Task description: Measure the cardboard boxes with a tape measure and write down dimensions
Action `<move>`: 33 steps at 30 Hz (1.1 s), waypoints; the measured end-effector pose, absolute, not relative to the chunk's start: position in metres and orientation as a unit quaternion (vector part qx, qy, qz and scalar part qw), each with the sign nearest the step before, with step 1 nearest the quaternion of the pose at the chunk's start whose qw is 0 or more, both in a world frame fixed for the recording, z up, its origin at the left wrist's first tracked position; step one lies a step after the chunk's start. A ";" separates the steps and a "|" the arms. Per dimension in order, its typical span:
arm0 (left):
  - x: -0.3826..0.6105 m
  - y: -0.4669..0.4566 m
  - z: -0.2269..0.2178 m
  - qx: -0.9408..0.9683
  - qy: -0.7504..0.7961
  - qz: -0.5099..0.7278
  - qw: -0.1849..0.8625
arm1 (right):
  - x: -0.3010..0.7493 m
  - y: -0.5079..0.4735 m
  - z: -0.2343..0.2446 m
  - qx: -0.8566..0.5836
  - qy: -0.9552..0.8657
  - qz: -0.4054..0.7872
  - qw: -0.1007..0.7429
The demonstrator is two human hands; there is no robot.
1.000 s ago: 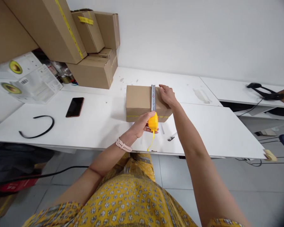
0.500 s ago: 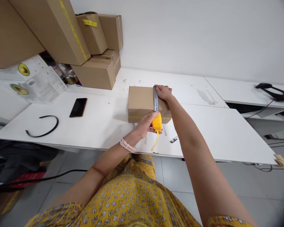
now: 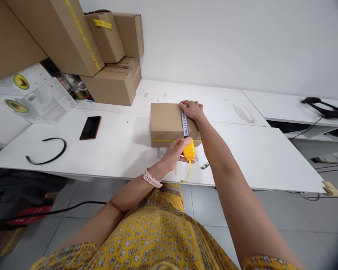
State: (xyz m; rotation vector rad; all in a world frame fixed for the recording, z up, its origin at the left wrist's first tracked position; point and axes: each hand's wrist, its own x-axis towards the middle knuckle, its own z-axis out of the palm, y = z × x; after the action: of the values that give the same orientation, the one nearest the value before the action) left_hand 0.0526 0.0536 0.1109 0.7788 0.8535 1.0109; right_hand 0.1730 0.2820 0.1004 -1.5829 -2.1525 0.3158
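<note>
Worktop (image 3: 256, 150): white, smooth, scuffed near the wall. Carton (image 3: 166, 117) sat back from the front edge, about midway along; the worktop ran on to its right, as far as the front right corner. To its left, a phone (image 3: 90, 128) and a thin black curved band (image 3: 64, 145) lay well apart from it. Stacked cartons (image 3: 109, 88) bounded the back left.

Carton: plain brown cardboard, boxy, yellow tape along the front face. Tape measure (image 3: 189, 149): rounded, glossy yellow case just off the carton's front face, yellow strap hanging toward the front edge; flat, pale printed blade.

Left hand (image 3: 174, 153): grip closed round the case, thumb on top. Right hand (image 3: 192, 110): fingers over the carton's far top edge, at the blade's end; grip tightness could not be told.

Blade pointed toward the wall, slightly left, crossing the carton's top; carton's long axis roughly followed the front edge.
</note>
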 end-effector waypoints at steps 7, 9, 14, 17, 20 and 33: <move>0.058 0.049 0.116 0.347 0.398 0.457 0.716 | 0.171 0.280 0.101 -0.578 -0.782 0.106 0.208; 0.059 0.048 0.117 0.336 0.406 0.459 0.716 | 0.171 0.279 0.102 -0.580 -0.780 0.105 0.209; 0.061 0.044 0.116 0.329 0.414 0.460 0.713 | 0.170 0.275 0.106 -0.584 -0.778 0.107 0.205; 0.062 0.044 0.115 0.333 0.411 0.467 0.709 | 0.170 0.274 0.105 -0.585 -0.778 0.106 0.201; 0.062 0.046 0.114 0.335 0.409 0.466 0.709 | 0.168 0.276 0.104 -0.584 -0.778 0.110 0.205; -0.011 0.042 0.073 0.423 0.470 0.550 0.545 | 0.287 0.152 0.034 -0.643 -0.503 0.138 0.562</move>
State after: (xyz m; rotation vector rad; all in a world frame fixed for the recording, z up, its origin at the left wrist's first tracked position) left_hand -0.0106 0.0419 0.0726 1.0025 1.1156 1.3047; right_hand 0.2868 0.1518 0.0337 -1.5137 -1.1839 0.3260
